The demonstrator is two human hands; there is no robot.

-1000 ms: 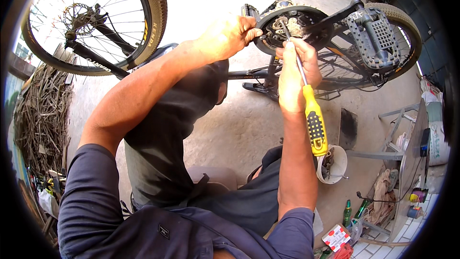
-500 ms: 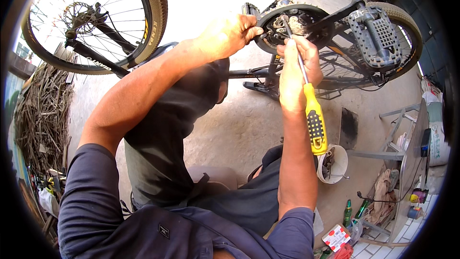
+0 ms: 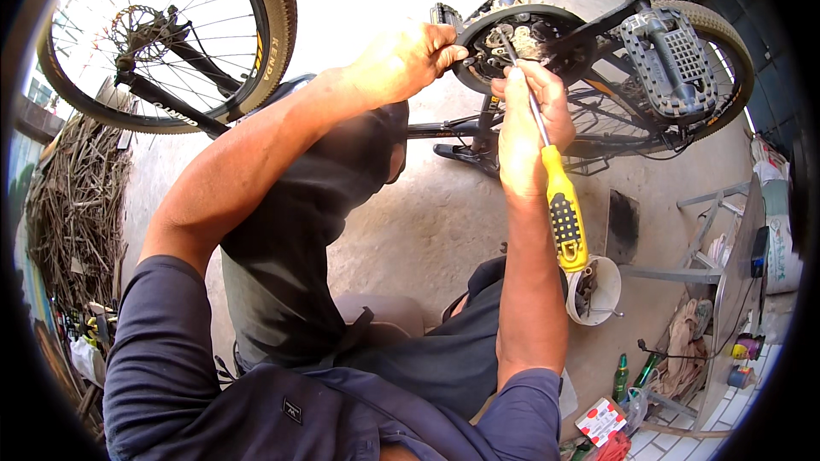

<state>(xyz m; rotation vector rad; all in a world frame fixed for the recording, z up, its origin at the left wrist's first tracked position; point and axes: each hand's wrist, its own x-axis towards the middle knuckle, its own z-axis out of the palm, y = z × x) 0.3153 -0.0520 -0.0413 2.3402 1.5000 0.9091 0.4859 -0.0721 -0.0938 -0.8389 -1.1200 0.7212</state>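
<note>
A bicycle lies propped on the floor ahead, its black chainring point(image 3: 559, 27) facing up toward me. My left hand point(image 3: 408, 60) is closed at the chainring's left rim, thumb and fingers pinched on its edge. My right hand point(image 3: 534, 124) is wrapped round the metal shaft of a screwdriver point(image 3: 564, 209), whose yellow and black handle points back toward me. The screwdriver's tip reaches in among greasy metal parts point(image 3: 523, 41) at the chainring's centre; its exact contact point is too small to tell. A black crank arm leads right to a pedal point(image 3: 670, 64).
The front wheel point(image 3: 278, 34) stands at upper left, the rear wheel point(image 3: 735, 60) at right. A white bucket point(image 3: 605, 290) with metal parts sits by my right forearm. A table point(image 3: 726, 307), green bottles point(image 3: 620, 376) and a box point(image 3: 600, 421) are at right, a stick pile point(image 3: 77, 196) at left.
The screwdriver's handle has swung very slightly to the right and toward the far side. My left hand stays at the chainring's rim.
</note>
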